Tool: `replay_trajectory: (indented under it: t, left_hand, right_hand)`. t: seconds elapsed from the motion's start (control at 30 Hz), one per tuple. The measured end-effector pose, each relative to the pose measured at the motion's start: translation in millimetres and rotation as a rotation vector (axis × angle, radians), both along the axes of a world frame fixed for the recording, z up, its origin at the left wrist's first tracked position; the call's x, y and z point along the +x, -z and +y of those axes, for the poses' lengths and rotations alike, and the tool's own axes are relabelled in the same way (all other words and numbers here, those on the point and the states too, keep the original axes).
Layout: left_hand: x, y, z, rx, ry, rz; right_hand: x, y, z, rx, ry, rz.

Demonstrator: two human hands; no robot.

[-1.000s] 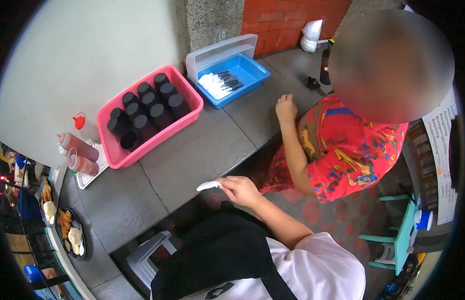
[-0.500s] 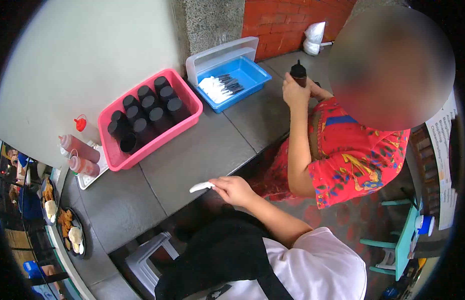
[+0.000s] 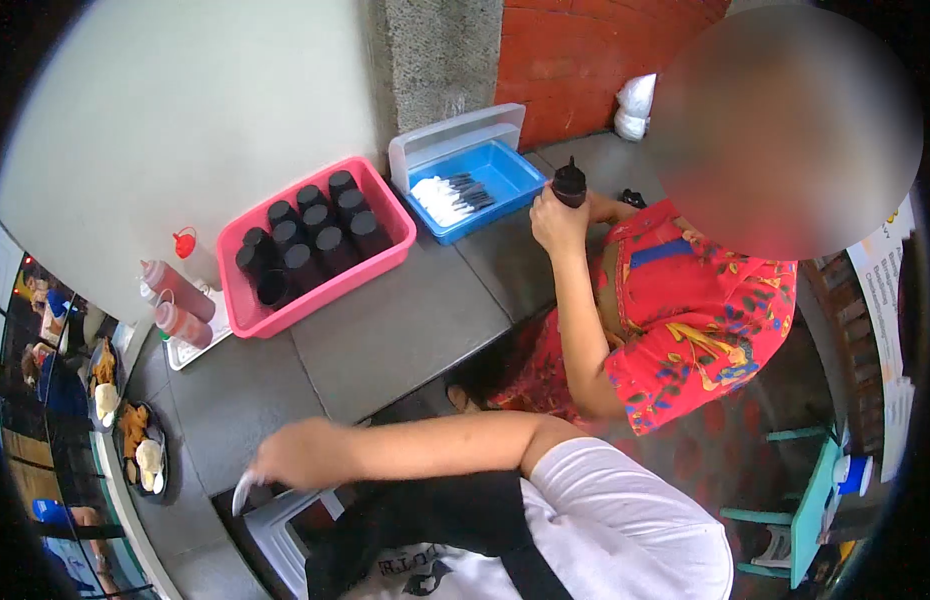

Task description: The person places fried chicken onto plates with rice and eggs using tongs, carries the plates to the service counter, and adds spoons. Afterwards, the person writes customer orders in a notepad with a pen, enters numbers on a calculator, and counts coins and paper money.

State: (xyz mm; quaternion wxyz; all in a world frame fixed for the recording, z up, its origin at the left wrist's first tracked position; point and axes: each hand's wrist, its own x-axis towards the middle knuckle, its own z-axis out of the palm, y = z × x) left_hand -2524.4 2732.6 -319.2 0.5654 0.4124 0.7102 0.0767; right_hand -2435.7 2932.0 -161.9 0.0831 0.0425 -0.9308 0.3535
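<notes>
My right hand (image 3: 307,455) is closed on a small white strip (image 3: 243,492), which looks like folded paper napkin; both are motion-blurred. It is over the counter's front edge, above a grey plastic stool (image 3: 285,535). My left hand is out of view. To the right, a person in a red patterned top (image 3: 705,330) holds a dark squeeze bottle (image 3: 569,184) with a black nozzle. Beyond my hand, a pink basket (image 3: 330,305) holds several upturned black cups (image 3: 335,248). Behind it, an open blue box (image 3: 505,180) contains black-handled utensils wrapped in white (image 3: 450,198).
Sauce bottles (image 3: 180,300), one red-capped, stand by a white tray (image 3: 197,350) at the left. Plates of food (image 3: 143,450) sit at the far-left counter end. A white plastic bag (image 3: 635,105) is at the back. A teal table (image 3: 815,500) stands at lower right.
My right hand has swung left and toward my body with the white strip, my forearm now crossing in front of me. The other person's bottle has shifted left and slightly lower in view.
</notes>
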Motion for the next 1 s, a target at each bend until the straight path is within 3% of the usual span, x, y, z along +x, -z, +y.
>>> replay_trajectory:
  t: [0.1, 0.17, 0.23, 0.3, 0.5, 0.57, 0.63, 0.67, 0.7, 0.8, 0.83, 1.0]
  left_hand:
    - [-4.1, -25.4, -9.1, -0.025, 0.075, -0.055]
    - [-5.7, -45.5, -17.3, -0.053, 0.156, -0.114]
    - [-6.6, -63.6, -23.6, -0.076, 0.242, -0.176]
    - [-4.0, -76.2, -29.5, -0.116, 0.341, -0.234]
    - [2.4, -101.7, -18.3, -0.053, 0.524, -0.337]
    - [-1.4, -109.9, -0.8, 0.209, 0.332, -0.171]
    - [-0.7, -103.7, 26.2, 0.471, -0.258, 0.071]
    - [-6.2, -94.3, 37.2, 0.516, -0.614, 0.066]
    - [-5.4, -100.8, 42.3, 0.517, -0.808, 0.014]
    - [4.7, -74.8, 27.0, 0.68, -0.917, -0.082]
    - [8.1, -58.3, 15.5, 0.663, -0.804, 0.0]
    - [41.6, -23.6, -39.3, 0.414, -0.831, -0.109]
  right_hand:
    - [1.2, -29.1, -19.3, -0.025, -0.142, -0.074]
    - [-10.8, 17.6, -9.3, 0.192, -0.148, -0.234]
    - [19.5, 29.9, 14.8, -0.065, 0.101, -0.355]
    - [41.9, 89.6, 37.1, -0.2, 0.143, -0.309]
    - [83.5, 105.0, 65.0, -0.317, 0.344, -0.303]
    - [90.1, 109.4, 73.5, -0.299, 0.374, -0.301]
    - [93.7, 105.5, 83.1, -0.298, 0.423, -0.283]
    - [97.2, 106.7, 84.2, -0.306, 0.456, -0.278]
    - [101.5, 112.8, 85.6, -0.338, 0.466, -0.264]
    - [115.4, 103.7, 78.2, -0.345, 0.553, -0.265]
    - [119.4, 110.3, 76.1, -0.331, 0.543, -0.268]
    - [161.9, 118.2, 53.8, -0.38, 0.535, -0.196]
